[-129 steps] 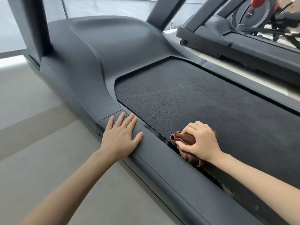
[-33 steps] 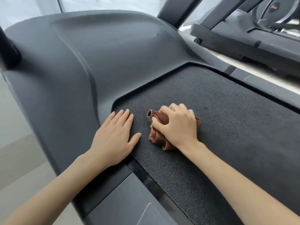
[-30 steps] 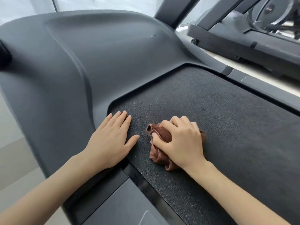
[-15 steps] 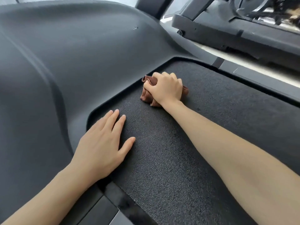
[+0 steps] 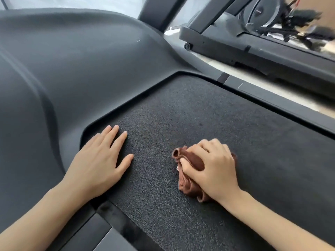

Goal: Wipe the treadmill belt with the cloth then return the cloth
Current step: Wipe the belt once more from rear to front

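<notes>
The right hand [image 5: 215,171] is gripping a crumpled brown cloth [image 5: 188,175] on the black textured treadmill belt [image 5: 181,115], while the left hand [image 5: 97,163] is lying flat with straight fingers beside it.

Single head-worn wide-angle view, looking forward and down, sitting close over the treadmill belt [image 5: 199,115]. It is facing the grey motor hood [image 5: 81,60] at upper left. A neighbouring treadmill [image 5: 272,57] is showing further back at upper right, with straight lines bowing near the frame edges.
</notes>
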The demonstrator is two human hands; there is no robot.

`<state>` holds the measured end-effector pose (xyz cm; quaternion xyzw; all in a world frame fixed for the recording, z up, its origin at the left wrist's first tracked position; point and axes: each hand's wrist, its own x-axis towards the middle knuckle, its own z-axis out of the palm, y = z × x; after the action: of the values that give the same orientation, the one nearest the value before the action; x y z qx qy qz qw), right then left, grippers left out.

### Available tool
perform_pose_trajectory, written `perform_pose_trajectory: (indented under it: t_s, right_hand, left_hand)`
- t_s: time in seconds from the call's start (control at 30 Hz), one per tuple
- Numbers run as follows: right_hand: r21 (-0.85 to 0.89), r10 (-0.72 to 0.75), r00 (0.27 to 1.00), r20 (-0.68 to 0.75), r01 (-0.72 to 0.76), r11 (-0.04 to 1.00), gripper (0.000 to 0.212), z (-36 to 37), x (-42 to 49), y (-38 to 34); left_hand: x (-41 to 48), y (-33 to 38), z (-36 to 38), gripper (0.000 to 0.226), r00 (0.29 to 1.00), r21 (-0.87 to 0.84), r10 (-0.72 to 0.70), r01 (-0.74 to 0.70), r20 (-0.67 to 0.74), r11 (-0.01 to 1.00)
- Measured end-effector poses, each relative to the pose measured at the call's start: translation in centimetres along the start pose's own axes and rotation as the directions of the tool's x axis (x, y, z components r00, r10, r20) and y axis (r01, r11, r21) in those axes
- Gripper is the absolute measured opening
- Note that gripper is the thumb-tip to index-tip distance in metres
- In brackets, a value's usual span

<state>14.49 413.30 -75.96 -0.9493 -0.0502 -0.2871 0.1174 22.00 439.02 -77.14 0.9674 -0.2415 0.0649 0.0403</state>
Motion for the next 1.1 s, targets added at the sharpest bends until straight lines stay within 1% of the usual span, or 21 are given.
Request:
perform_pose_trajectory:
  t_s: [0.1, 0.2, 0.27, 0.37, 0.47, 0.53, 0.63, 0.73, 0.83, 0.9, 0.93, 1.0, 1.1]
  right_hand:
    - [0.020, -0.042, 0.999, -0.002, 0.042, 0.999, 0.022, -1.5, -2.7, -0.3]
    - [0.017, -0.085, 0.996, -0.005, 0.085, 0.996, 0.022, -0.7, -1.2, -0.1]
    - [-0.035, -0.034, 0.999, 0.000, 0.034, 0.999, 0.026, 1.1, 1.5, 0.4]
    - [-0.115, 0.132, 0.991, -0.010, -0.132, 0.984, 0.035, 4.1, 6.9, 1.6]
    - [-0.167, 0.237, 0.965, 0.109, -0.217, 0.962, 0.034, 6.8, 12.2, 2.9]
    - [-0.186, 0.251, 0.958, 0.142, -0.223, 0.957, 0.035, 7.9, 14.5, 3.8]
    - [-0.179, 0.223, 0.962, 0.159, -0.194, 0.965, 0.035, 8.0, 15.3, 5.1]
    - [-0.171, 0.197, 0.972, 0.131, -0.174, 0.970, 0.035, 7.0, 13.8, 6.2]
    - [-0.136, 0.182, 0.972, 0.151, -0.162, 0.977, 0.034, 4.8, 10.9, 7.0]
    - [-0.110, 0.183, 0.972, 0.150, -0.167, 0.980, 0.039, 2.4, 7.6, 7.5]
    - [-0.104, 0.178, 0.977, 0.121, -0.166, 0.981, 0.041, 1.1, 5.6, 7.8]
    - [-0.111, 0.165, 0.985, 0.046, -0.159, 0.981, 0.038, -1.7, 1.1, 7.9]
    - [-0.110, 0.156, 0.987, 0.048, -0.150, 0.983, 0.030, -6.0, -5.3, 7.7]
  left_hand:
    - [0.1, 0.2, 0.0, 0.076, 1.000, -0.001, 0.022, -0.022, 0.016, 1.000]
    - [0.4, 2.2, 0.0, 0.088, 0.995, -0.054, 0.098, -0.098, -0.010, 0.994]
    - [0.8, 4.4, 0.2, 0.091, 0.992, -0.068, 0.124, -0.122, 0.023, 0.990]
    - [1.1, 6.5, 0.7, 0.082, 0.994, 0.010, 0.111, -0.111, 0.022, 0.994]
    - [0.9, 6.1, 1.1, 0.076, 0.992, 0.028, 0.127, -0.127, 0.006, 0.992]
    - [0.7, 5.7, 1.2, 0.074, 0.990, 0.018, 0.143, -0.143, -0.001, 0.990]
    - [0.6, 5.5, 1.3, 0.073, 0.990, -0.003, 0.143, -0.143, -0.001, 0.990]
    - [0.6, 5.4, 1.3, 0.073, 0.990, -0.001, 0.139, -0.139, -0.005, 0.990]
    - [0.6, 5.4, 1.3, 0.075, 0.990, -0.011, 0.140, -0.140, -0.002, 0.990]
    - [0.6, 5.4, 1.2, 0.076, 0.990, -0.022, 0.142, -0.142, 0.002, 0.990]
    - [0.6, 5.4, 1.1, 0.077, 0.990, -0.024, 0.144, -0.144, 0.000, 0.989]
    - [0.7, 5.5, 1.0, 0.078, 0.990, -0.029, 0.142, -0.142, 0.001, 0.990]
    - [0.8, 5.6, 1.1, 0.082, 0.991, -0.048, 0.131, -0.131, 0.002, 0.990]
